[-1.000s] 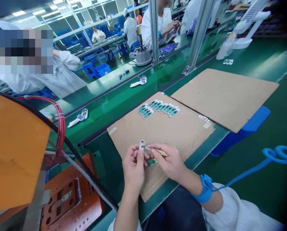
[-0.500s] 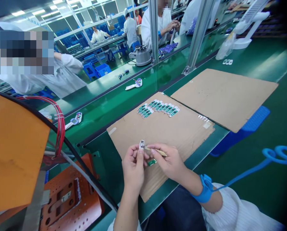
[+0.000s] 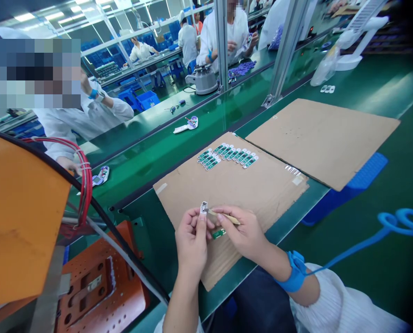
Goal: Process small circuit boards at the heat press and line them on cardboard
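Observation:
My left hand [image 3: 192,238] is closed on a small white plastic part [image 3: 203,208], held upright between thumb and fingers. A pair of tan tweezers [image 3: 227,216] is pinched in my right hand [image 3: 243,233]. Their grey tip meets the part's face or lies very close to it. Below my hands, one green circuit board [image 3: 218,234] rests on the cardboard sheet [image 3: 241,189], partly covered by my fingers. Farther up the same sheet lie several white parts with green boards [image 3: 227,155], grouped in slanting rows.
A second cardboard sheet [image 3: 324,134] adjoins on the right. Left of me stand an orange machine [image 3: 102,277] and red cables [image 3: 84,171]. Beyond the cardboard, a green conveyor belt [image 3: 140,162] carries white handheld units [image 3: 187,125]. A blue coiled cord [image 3: 352,240] runs from my right wrist.
The white handheld units on the belt have shifted left. Across the belt, the co-worker at left has lowered one arm towards it. My hands have barely moved.

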Demonstrator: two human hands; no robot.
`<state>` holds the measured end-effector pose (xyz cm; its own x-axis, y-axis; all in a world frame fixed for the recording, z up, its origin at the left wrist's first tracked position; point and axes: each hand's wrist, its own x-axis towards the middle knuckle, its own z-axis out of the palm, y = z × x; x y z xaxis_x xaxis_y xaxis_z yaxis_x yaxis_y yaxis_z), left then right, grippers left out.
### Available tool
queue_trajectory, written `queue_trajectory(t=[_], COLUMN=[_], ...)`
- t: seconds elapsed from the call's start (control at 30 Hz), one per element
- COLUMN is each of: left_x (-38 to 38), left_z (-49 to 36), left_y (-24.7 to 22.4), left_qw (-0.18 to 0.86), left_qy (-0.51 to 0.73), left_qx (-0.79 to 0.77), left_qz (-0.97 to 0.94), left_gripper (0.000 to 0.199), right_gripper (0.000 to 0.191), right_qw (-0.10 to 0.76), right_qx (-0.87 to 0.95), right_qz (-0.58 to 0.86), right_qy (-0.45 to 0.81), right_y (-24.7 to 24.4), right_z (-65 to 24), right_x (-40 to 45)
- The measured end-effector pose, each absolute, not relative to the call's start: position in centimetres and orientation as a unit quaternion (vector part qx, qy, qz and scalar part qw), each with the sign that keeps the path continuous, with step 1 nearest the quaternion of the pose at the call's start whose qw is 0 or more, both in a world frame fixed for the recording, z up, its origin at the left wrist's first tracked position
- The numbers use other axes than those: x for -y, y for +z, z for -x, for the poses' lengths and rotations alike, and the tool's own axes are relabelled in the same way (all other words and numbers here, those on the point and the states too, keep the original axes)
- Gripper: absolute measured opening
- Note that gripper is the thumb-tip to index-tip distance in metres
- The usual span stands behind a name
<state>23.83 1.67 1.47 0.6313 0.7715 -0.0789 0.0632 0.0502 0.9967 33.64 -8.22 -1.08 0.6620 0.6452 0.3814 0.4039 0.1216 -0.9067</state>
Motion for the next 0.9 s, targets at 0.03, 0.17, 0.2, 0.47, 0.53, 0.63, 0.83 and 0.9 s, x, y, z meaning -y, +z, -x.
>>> queue_trajectory(t=[0.03, 0.17, 0.2, 0.47, 0.53, 0.63, 0.83, 0.9], left_x=[-1.68, -1.65, -1.64, -1.64, -1.61, -1.56, -1.55, -1.64], left_z=[-23.79, -23.71, -23.72, -23.86, -23.87, -23.88, -23.85, -23.89], left_y=[1.42, 1.29, 1.3, 1.45, 1.47, 1.54, 1.64, 1.54], left_qw=[0.645, 0.647, 0.647, 0.647, 0.643, 0.643, 0.641, 0.636], left_qy=[0.274, 0.274, 0.274, 0.276, 0.277, 0.276, 0.272, 0.272], left_qx=[-0.33, -0.329, -0.328, -0.326, -0.329, -0.329, -0.331, -0.333], left_qz=[-0.632, -0.631, -0.631, -0.632, -0.634, -0.634, -0.637, -0.64], left_gripper=[0.034, 0.034, 0.034, 0.035, 0.035, 0.036, 0.036, 0.035], right_gripper=[0.02, 0.02, 0.02, 0.02, 0.02, 0.02, 0.02, 0.02], right_qw=[0.633, 0.635, 0.636, 0.641, 0.641, 0.636, 0.639, 0.642], right_qx=[0.403, 0.406, 0.403, 0.387, 0.385, 0.405, 0.404, 0.405], right_qz=[0.655, 0.651, 0.652, 0.656, 0.657, 0.65, 0.648, 0.642], right_qy=[0.092, 0.09, 0.092, 0.097, 0.094, 0.094, 0.099, 0.106], right_y=[-1.09, -1.22, -1.24, -1.24, -1.29, -1.32, -1.15, -1.3], right_z=[-33.62, -33.57, -33.57, -33.66, -33.66, -33.61, -33.67, -33.64], right_x=[8.21, 8.15, 8.16, 8.27, 8.22, 8.19, 8.12, 8.08])
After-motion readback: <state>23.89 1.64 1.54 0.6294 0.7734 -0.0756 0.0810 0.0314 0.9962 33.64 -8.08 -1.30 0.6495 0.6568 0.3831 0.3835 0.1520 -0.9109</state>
